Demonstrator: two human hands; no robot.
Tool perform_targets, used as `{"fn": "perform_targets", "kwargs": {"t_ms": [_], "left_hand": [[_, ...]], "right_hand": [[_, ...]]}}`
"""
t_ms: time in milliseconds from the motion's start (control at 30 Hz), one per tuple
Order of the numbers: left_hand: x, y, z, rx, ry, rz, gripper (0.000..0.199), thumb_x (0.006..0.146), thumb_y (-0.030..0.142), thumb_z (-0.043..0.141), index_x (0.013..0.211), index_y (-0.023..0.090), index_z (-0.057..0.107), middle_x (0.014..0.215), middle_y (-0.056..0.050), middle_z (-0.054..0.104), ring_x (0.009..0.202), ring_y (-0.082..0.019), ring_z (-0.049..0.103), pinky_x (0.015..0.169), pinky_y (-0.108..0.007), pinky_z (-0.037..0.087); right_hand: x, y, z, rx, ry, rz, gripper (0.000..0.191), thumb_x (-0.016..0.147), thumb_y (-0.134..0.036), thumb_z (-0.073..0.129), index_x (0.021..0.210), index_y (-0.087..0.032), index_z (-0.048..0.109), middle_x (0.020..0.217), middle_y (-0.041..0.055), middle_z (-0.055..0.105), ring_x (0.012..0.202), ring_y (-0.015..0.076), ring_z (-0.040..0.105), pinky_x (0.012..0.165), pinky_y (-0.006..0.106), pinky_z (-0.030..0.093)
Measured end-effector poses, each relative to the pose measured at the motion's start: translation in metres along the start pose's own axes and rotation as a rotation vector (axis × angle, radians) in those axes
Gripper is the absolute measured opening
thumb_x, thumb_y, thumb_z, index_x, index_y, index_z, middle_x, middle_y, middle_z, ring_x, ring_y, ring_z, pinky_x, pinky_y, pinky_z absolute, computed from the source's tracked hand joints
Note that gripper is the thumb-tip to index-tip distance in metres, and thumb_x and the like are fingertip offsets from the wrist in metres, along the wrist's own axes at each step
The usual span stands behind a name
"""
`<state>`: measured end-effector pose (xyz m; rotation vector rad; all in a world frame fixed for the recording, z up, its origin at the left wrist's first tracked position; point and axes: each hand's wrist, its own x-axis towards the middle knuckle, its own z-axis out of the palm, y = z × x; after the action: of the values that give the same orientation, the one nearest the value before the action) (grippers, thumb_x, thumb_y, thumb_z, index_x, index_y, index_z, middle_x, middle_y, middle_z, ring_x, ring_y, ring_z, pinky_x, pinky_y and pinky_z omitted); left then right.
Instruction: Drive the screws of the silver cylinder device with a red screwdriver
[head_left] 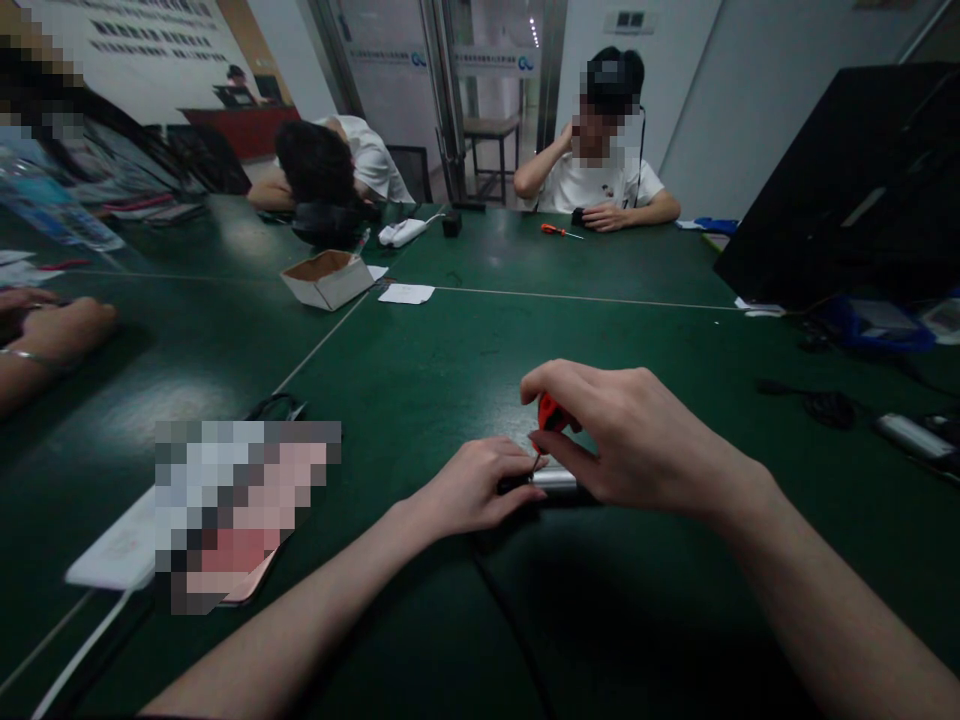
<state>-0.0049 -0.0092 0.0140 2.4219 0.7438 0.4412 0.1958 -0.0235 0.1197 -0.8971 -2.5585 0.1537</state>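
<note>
My right hand (637, 435) is pinched around the red and black handle of a screwdriver (551, 412). Its thin shaft points down to a small silver cylindrical device (556, 481) with a dark end, low over the green table. The fingers of my left hand (476, 485) are closed on the dark end, just left of the shaft's tip. Behind my right thumb, part of the silver body is hidden. A black cable (510, 615) runs from under my left hand toward the table's near edge. Whether the tip sits in a screw is too small to tell.
Left of my forearm lie a white power strip (112, 550) and a pink phone-like item (259, 580), both partly blurred. An open carton (328, 282), a paper slip (406, 293) and another screwdriver (559, 231) are farther off. A black monitor (847, 190) stands right. Other people sit around the table.
</note>
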Motion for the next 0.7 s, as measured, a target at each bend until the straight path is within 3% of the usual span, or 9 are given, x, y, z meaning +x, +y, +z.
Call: {"fn": "perform_targets", "kwargs": {"t_ms": [267, 367, 433, 533, 700], "left_hand": [[-0.0016, -0.0031, 0.0028, 0.062, 0.067, 0.032, 0.02, 0.093, 0.032, 0.054, 0.101, 0.018, 0.066, 0.083, -0.004, 0.065, 0.075, -0.018, 0.06, 0.067, -0.026, 0.044], [-0.001, -0.0029, 0.0025, 0.04, 0.077, 0.045, 0.019, 0.093, 0.031, 0.054, 0.096, 0.017, 0.066, 0.085, -0.005, 0.067, 0.078, -0.019, 0.062, 0.07, -0.027, 0.046], [-0.0006, -0.0026, 0.0022, 0.028, 0.063, 0.047, 0.021, 0.094, 0.033, 0.054, 0.091, 0.016, 0.066, 0.088, -0.006, 0.067, 0.082, -0.02, 0.063, 0.075, -0.028, 0.047], [-0.0001, -0.0023, 0.0018, 0.008, 0.032, 0.042, 0.023, 0.095, 0.034, 0.052, 0.093, 0.015, 0.066, 0.091, -0.007, 0.068, 0.087, -0.021, 0.063, 0.079, -0.03, 0.047], [0.0, -0.0032, 0.0024, 0.021, 0.031, 0.043, 0.023, 0.095, 0.033, 0.052, 0.088, 0.015, 0.066, 0.086, -0.006, 0.067, 0.081, -0.019, 0.063, 0.074, -0.028, 0.046]], "right_hand": [[-0.0008, -0.0084, -0.0049, -0.193, -0.001, -0.062, 0.018, 0.097, -0.035, 0.051, 0.09, -0.019, 0.05, 0.073, -0.0028, 0.052, 0.058, 0.0114, 0.045, 0.05, 0.026, 0.025], [-0.0013, -0.0097, -0.0072, -0.109, -0.017, -0.049, 0.012, 0.092, -0.025, 0.055, 0.097, -0.015, 0.051, 0.088, 0.0016, 0.057, 0.071, 0.0129, 0.05, 0.054, 0.025, 0.031], [-0.0016, -0.0089, -0.0081, 0.007, -0.041, -0.042, 0.02, 0.086, -0.016, 0.057, 0.105, -0.013, 0.05, 0.099, 0.0036, 0.057, 0.077, 0.0121, 0.051, 0.057, 0.023, 0.035], [-0.0019, -0.0073, -0.0092, 0.076, -0.049, -0.019, 0.021, 0.085, -0.011, 0.053, 0.105, -0.013, 0.049, 0.096, 0.002, 0.057, 0.074, 0.0104, 0.051, 0.059, 0.022, 0.036], [-0.0026, -0.0097, -0.0098, -0.042, -0.053, -0.013, 0.018, 0.087, -0.013, 0.055, 0.104, -0.017, 0.048, 0.092, 0.0001, 0.056, 0.066, 0.0106, 0.048, 0.053, 0.023, 0.031]]}}
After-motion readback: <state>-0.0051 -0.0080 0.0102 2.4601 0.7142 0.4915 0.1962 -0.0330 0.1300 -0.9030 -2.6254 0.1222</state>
